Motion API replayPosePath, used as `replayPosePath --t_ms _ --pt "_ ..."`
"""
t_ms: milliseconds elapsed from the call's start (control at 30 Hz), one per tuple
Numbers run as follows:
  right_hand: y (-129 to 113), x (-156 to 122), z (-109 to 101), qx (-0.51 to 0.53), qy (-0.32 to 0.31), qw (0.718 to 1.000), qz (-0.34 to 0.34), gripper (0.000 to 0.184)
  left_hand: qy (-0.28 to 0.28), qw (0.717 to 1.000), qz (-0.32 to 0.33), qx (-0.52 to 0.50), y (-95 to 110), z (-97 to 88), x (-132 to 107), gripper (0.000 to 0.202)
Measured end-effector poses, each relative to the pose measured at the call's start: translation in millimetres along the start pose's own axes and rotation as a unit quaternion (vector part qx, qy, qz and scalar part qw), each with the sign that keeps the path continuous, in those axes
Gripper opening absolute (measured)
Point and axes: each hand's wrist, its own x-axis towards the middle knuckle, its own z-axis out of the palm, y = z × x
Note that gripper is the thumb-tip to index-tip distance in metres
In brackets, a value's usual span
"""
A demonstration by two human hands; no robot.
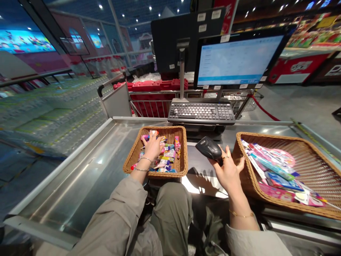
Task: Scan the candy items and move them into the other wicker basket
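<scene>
Scanner point(209, 147) in right hand point(229, 170): black plastic, smooth, mostly matt, faint sheen. Small basket point(182, 149) around left hand point(152, 145): woven strands, ribbed, lightly glossy; wicker or plastic, can't tell. Packets point(168, 153) under left hand: shiny, plastic-looking wrappers. Larger basket point(314, 153) beside right hand: same ribbed weave; packs point(285, 180) inside look like glossy film. Counter point(98, 163) left of left hand: bare metal, smooth, streaky reflections. Sleeves point(117, 206) behind both hands: matt creased cloth. Bracelets point(241, 214) at both wrists: thin, shiny metal. Keyboard point(201, 112) beyond right hand: dark plastic.
</scene>
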Motion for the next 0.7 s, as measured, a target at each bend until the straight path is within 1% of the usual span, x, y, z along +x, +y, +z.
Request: replayPosePath --t_ms 133,233,333,433,567,700 --pt "1.2 0.4 2.3 -0.003 0.001 1.000 -0.011 0.050 -0.046 0.997 0.023 0.060 -14.2 10.4 8.2 0.046" --pt "1.3 1.3 3.1 -0.009 0.002 1.000 -0.010 0.048 -0.064 0.993 0.041 0.092 -20.1 16.1 9.9 0.051" --pt "1.9 1.8 3.5 -0.014 0.004 1.000 -0.009 0.047 -0.061 0.989 0.064 0.120 -18.7 19.2 7.2 0.056" --pt "3.4 1.8 3.9 -0.018 0.004 1.000 -0.006 0.045 -0.068 0.985 0.075 0.142 -13.7 20.4 3.5 0.056" --pt "5.4 1.5 4.5 -0.024 0.004 1.000 -0.003 0.043 -0.071 0.984 0.066 0.152 -9.9 20.4 1.4 0.052" --pt "4.6 1.4 4.9 -0.025 0.008 1.000 -0.002 0.042 -0.064 0.983 0.061 0.160 -11.5 21.8 0.0 0.044"
